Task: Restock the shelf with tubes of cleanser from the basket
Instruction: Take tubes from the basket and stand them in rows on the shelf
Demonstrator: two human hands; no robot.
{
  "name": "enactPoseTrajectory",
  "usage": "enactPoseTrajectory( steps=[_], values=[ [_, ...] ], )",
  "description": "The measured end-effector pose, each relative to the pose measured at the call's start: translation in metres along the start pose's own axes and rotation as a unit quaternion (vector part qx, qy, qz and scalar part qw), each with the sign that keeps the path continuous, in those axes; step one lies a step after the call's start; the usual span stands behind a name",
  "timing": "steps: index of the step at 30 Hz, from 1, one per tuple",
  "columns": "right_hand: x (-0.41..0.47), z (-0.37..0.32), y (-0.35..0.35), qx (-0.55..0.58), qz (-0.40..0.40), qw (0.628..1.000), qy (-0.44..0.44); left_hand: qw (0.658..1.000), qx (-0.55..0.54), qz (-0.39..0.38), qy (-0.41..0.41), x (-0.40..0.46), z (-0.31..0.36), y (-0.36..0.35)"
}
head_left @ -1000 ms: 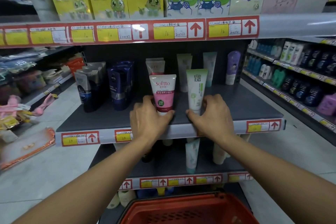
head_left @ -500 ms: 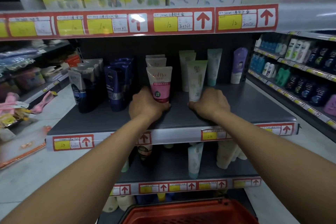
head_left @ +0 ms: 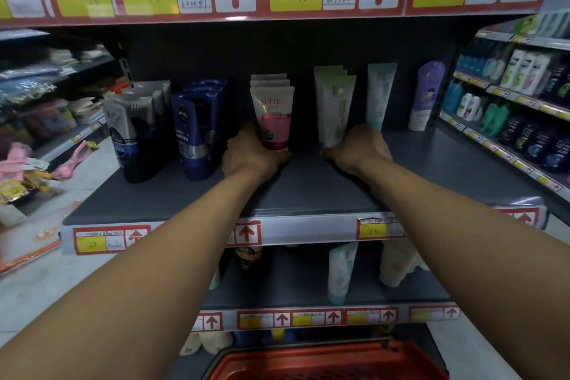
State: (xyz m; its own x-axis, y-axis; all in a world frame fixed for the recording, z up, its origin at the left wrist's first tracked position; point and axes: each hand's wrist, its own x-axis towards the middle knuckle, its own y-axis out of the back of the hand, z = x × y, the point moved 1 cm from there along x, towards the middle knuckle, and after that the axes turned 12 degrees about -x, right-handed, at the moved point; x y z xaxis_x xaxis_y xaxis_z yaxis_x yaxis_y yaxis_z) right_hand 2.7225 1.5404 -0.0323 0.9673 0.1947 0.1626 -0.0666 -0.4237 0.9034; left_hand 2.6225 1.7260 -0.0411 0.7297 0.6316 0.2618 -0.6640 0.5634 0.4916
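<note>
A pink and white cleanser tube (head_left: 273, 116) stands upright on the grey shelf (head_left: 308, 191), at the front of a short row of the same tubes. My left hand (head_left: 251, 156) grips its base. A pale green and white tube (head_left: 334, 111) stands to its right, in front of another like it, and my right hand (head_left: 357, 149) holds its lower end. Both arms reach deep over the shelf. The red basket (head_left: 327, 361) sits below at the bottom edge of view; its contents are hidden.
Dark blue and silver tubes (head_left: 191, 129) crowd the shelf's left side. A light blue tube (head_left: 379, 95) and a purple tube (head_left: 428, 95) stand at the right rear. A side rack of bottles (head_left: 518, 120) runs along the right. Lower shelves hold more tubes (head_left: 340, 271).
Both hands have pushed the pink tube and the green tube from the shelf's front edge back toward the rows behind. The view has moved closer to the shelf.
</note>
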Motion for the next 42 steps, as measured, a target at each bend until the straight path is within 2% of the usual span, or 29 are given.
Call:
enactPoseTrajectory(
  steps=[11, 35, 42],
  values=[
    [0.010, 0.006, -0.017, -0.010, 0.011, 0.999, 0.046, 1.000, -0.014, 0.000, 0.012, 0.003, -0.008, -0.004],
    [0.013, 0.011, -0.021, -0.032, 0.024, 0.997, 0.060, 1.000, -0.006, 0.017, 0.007, 0.007, -0.014, -0.006],
    [0.014, 0.010, -0.019, -0.047, 0.004, 0.996, 0.071, 1.000, 0.011, 0.007, 0.011, 0.011, -0.016, -0.009]
  ],
)
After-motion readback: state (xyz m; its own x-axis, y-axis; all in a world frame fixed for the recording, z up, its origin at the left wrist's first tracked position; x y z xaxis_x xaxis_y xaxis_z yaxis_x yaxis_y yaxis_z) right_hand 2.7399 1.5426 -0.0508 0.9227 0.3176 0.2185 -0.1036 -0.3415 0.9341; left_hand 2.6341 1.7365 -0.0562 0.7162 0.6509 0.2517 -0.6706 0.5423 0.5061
